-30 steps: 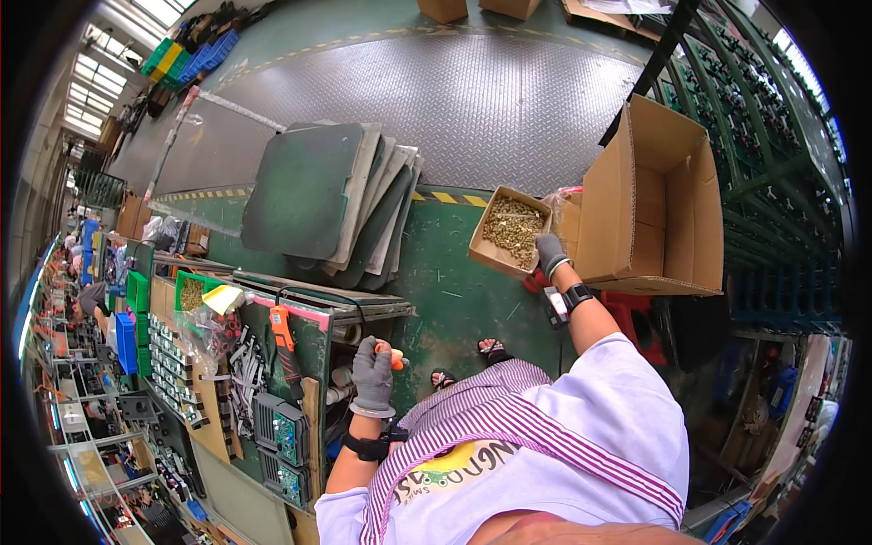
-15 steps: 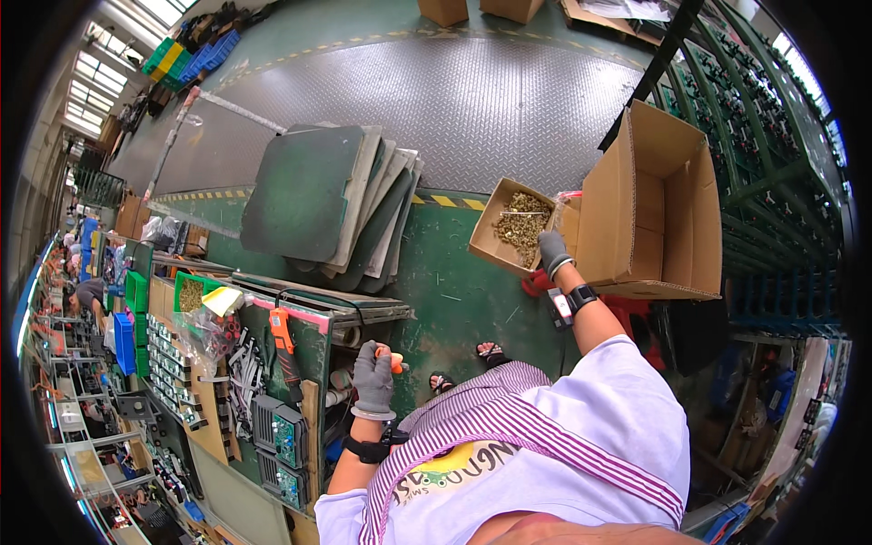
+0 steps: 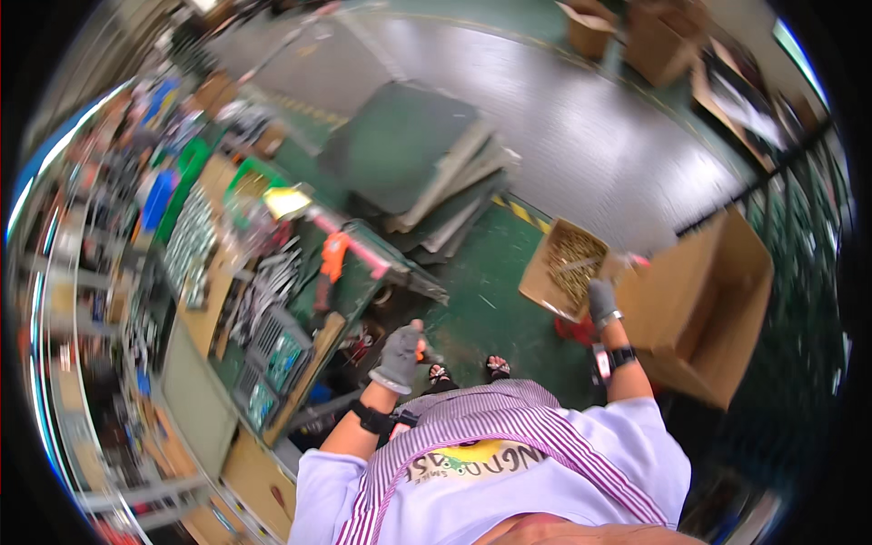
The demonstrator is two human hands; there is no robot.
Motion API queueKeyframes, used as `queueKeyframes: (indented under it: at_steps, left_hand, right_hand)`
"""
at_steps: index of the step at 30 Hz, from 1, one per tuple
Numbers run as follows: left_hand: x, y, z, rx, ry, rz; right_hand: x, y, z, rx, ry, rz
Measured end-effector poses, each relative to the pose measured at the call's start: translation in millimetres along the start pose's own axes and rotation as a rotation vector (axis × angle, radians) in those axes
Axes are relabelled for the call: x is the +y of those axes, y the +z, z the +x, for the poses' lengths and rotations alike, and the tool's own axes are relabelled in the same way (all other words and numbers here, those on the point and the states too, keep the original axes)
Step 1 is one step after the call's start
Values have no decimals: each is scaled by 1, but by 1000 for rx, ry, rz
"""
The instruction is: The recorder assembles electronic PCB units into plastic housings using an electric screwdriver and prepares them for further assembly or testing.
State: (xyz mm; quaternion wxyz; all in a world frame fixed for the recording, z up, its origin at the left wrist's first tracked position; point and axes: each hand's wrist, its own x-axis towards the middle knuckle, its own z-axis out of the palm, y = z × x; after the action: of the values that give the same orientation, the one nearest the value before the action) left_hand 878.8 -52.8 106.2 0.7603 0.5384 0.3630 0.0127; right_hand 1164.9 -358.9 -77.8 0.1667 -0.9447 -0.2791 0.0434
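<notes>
My left hand (image 3: 398, 356), in a grey glove, is closed beside the bench corner. A small orange thing (image 3: 421, 351) shows at its fingers; its kind is too blurred to tell. My right hand (image 3: 602, 302), gloved too, is at the near right rim of a small open cardboard box (image 3: 538, 275), fingers curled over the edge. Inside lie many small brass-coloured metal parts (image 3: 578, 263), with a pale strip across them. Right against that hand stands a large open cardboard carton (image 3: 672, 313), its visible inside bare.
The green bench (image 3: 350, 295) at left bears an orange-handled tool (image 3: 332, 259), metal strips (image 3: 266, 295) and grey trays with green boards (image 3: 284, 354). Beyond it are stacked green-grey boards (image 3: 400, 150). A red object (image 3: 574, 329) is below the small box. A dark rack (image 3: 808, 236) stands right.
My view has swung left and blurred, so the bench, boards and boxes appear farther right. The left hand stays closed by the bench; the right hand remains at the small box's rim.
</notes>
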Motion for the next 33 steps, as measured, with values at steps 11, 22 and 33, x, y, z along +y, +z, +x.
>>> queueKeyframes:
  at_steps: [11,22,33]
  left_hand:
    - [-48,-98,-133,496,212,-160]
    - [-128,-158,-370,1001,434,-504]
    - [-231,-155,-512,1875,712,-795]
  right_hand:
    - [-343,-80,4,-914,-223,1167]
    - [-633,-35,-216,-1484,-900,481]
    - [-833,-21,-471,-1745,-2026,-392]
